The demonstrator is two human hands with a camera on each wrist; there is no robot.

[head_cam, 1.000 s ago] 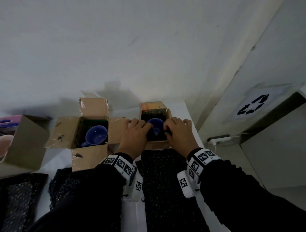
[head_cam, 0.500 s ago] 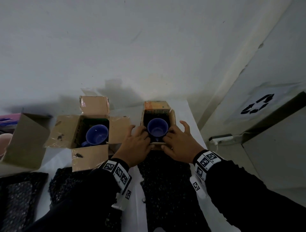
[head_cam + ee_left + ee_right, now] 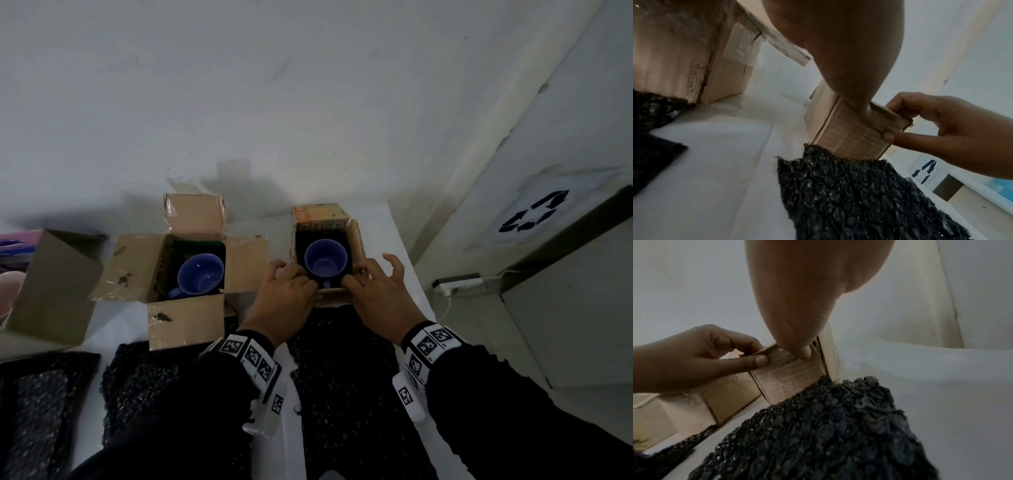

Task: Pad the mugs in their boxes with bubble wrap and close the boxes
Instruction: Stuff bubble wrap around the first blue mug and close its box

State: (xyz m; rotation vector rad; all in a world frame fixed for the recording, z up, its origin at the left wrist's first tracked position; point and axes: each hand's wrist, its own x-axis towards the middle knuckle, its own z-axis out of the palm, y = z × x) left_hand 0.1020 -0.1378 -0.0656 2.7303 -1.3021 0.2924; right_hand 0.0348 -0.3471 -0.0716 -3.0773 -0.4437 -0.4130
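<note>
A small cardboard box [image 3: 356, 236] stands at the table's far right with a blue mug [image 3: 324, 257] upright in it; the space around the mug looks dark. My left hand [image 3: 291, 284] and right hand [image 3: 370, 284] both pinch the box's near flap [image 3: 863, 129], thumbs on its front face and fingers curled over its top edge. The right wrist view shows the same flap [image 3: 785, 363] between both hands. A black bubble wrap sheet [image 3: 342, 363] lies in front of the box, touching its base. A larger open box [image 3: 137, 263] to the left holds a second blue mug [image 3: 200, 279].
A third open box [image 3: 51, 284] stands at the far left. More black bubble wrap sheets [image 3: 147, 383] lie along the table's near side. The wall is just behind the boxes. The table's right edge [image 3: 407, 267] is close, with a power strip [image 3: 455, 284] on the floor beyond.
My hands have drawn back from either side of the mug inside the small box to its near edge, where they now pinch the flap. The mug's whole rim shows now.
</note>
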